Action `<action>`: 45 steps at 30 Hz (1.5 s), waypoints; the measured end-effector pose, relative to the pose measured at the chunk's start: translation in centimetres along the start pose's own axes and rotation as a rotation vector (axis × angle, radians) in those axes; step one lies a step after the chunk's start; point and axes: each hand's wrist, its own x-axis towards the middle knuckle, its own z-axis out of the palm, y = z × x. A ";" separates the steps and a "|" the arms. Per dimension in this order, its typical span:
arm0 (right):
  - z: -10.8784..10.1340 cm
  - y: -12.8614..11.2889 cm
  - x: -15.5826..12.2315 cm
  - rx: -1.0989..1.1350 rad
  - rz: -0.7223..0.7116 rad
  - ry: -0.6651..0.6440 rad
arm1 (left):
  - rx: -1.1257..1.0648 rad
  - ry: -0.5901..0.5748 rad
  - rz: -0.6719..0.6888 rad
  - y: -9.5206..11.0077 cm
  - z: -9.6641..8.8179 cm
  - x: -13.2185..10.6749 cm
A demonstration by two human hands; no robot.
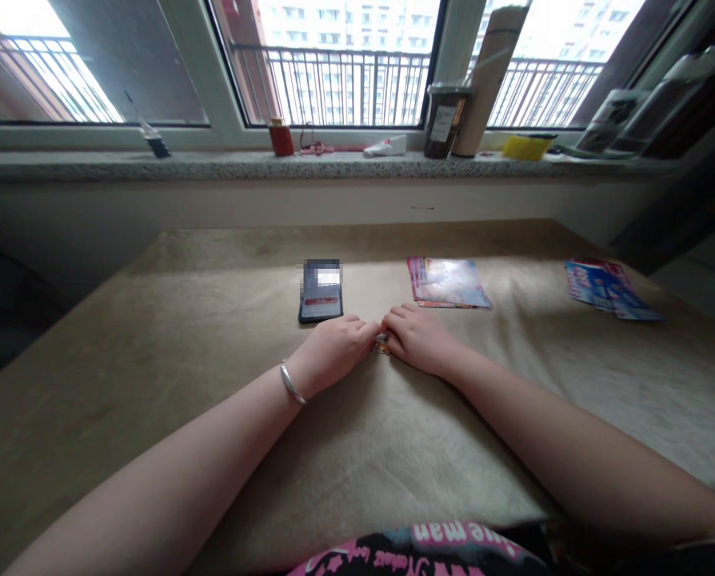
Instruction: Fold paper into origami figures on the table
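My left hand [344, 342], with a silver bracelet [293, 384] at the wrist, meets my right hand [421, 340] low over the middle of the table. Both are closed, fingertips pinched together around a small colourful printed piece [381, 347]. Most of that piece is hidden by the fingers, so its exact kind is unclear. Just beyond my left hand lies a phone [321, 300], its screen partly blurred. Past my right hand rests a fanned stack of glossy printed cards [450, 282].
Farther right on the tan-covered table [213, 320] lie several blue printed packets [609, 290]. The stone windowsill [225, 166] behind holds a red jar [281, 138], a dark lidded container [445, 120], a tall cardboard tube [488, 80] and a yellow item [526, 146].
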 end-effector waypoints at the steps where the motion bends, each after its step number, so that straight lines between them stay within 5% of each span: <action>1: 0.2 0.1 0.0 0.032 0.015 0.003 | -0.004 -0.001 -0.012 -0.1 0.1 0.0; 24: 1.5 1.3 0.2 0.377 0.130 0.145 | -0.091 0.018 -0.016 -0.2 0.5 -0.1; 38: -0.7 0.3 -0.7 -0.004 0.035 0.020 | -0.053 0.023 -0.038 -0.2 0.6 -0.3; 45: 0.0 0.5 -0.8 0.095 0.030 0.068 | -0.097 0.037 -0.078 -0.2 0.8 -0.3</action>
